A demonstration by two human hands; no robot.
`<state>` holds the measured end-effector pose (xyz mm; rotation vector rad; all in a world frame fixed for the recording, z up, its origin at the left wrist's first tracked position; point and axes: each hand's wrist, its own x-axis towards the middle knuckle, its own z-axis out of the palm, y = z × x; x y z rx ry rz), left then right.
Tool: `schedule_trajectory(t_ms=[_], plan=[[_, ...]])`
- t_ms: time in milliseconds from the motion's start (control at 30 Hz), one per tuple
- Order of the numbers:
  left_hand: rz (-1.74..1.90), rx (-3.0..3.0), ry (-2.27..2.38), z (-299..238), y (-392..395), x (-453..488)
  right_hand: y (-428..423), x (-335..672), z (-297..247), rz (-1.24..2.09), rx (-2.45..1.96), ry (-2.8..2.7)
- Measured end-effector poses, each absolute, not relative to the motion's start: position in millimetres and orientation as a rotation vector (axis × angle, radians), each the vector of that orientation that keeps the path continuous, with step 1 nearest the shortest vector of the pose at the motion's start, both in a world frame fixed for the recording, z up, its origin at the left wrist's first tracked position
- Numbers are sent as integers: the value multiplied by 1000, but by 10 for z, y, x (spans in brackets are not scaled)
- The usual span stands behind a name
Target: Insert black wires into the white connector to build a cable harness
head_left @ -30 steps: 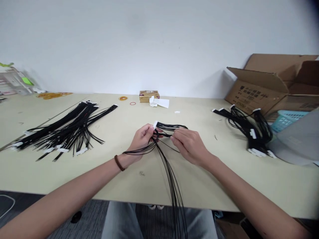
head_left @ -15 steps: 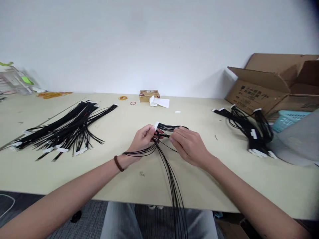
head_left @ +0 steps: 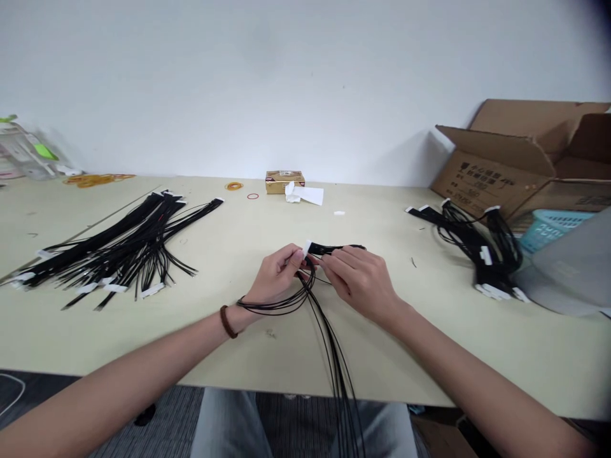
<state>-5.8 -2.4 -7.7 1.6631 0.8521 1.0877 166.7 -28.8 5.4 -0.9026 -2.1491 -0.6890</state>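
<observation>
A person sits at a table (head_left: 143, 337), handling a black wire bundle (head_left: 334, 353) held just above its surface, near the middle. The left hand (head_left: 279, 273) has its grip clamped, thumb against fingers, on the bundle's white connector (head_left: 307, 248); the right hand (head_left: 360, 277) has its grip curled together on the black wires just beside it. Some strands loop back across the left wrist, near a brown bracelet (head_left: 228, 322); others hang past the near edge, in front of the jeans.

Lettering: the open cardboard box (head_left: 491, 175), far right, bears a dark printed symbol and lines of what appear to be Chinese characters, too blurred from here to read. The small gold box (head_left: 285, 183) by the wall carries print on its top, too small to make out; white paper (head_left: 310, 194) lies against its front.

Flanking the hands: a fanned wire pile (head_left: 133, 238) at left, its white tabs showing, and looped wire bundles (head_left: 482, 248) at right, near a light-blue basket (head_left: 556, 222).
</observation>
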Motion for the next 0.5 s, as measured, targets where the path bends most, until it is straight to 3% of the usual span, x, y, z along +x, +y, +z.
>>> schedule_trajectory(t_ms=[500], plan=[[1124,1217,717,12,-55,-66,-176,1833,105,-795,-1049,-1928]])
